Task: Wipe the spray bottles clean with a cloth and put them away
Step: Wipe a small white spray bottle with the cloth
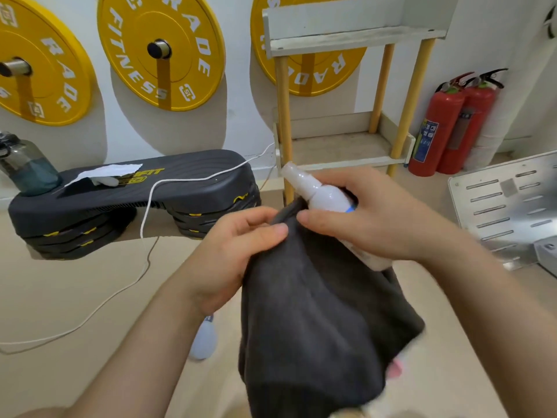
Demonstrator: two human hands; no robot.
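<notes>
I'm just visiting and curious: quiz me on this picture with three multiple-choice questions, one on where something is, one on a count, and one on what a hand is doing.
1. Where do the red fire extinguishers stand?
A. on a table
B. on the floor, right of the wooden shelf rack
C. hung on the wall

2. How many round yellow weight plates hang on the wall?
A. one
B. three
C. six

3. What is the right hand doing?
A. gripping the white plastic spray bottle
B. hanging empty
C. pressing flat on the floor

Answers:
1 B, they stand on the floor beside the rack's legs.
2 B, three plates show, the third partly behind the rack.
3 A, its fingers curl round the bottle while the left hand pinches the dark grey cloth.
</notes>
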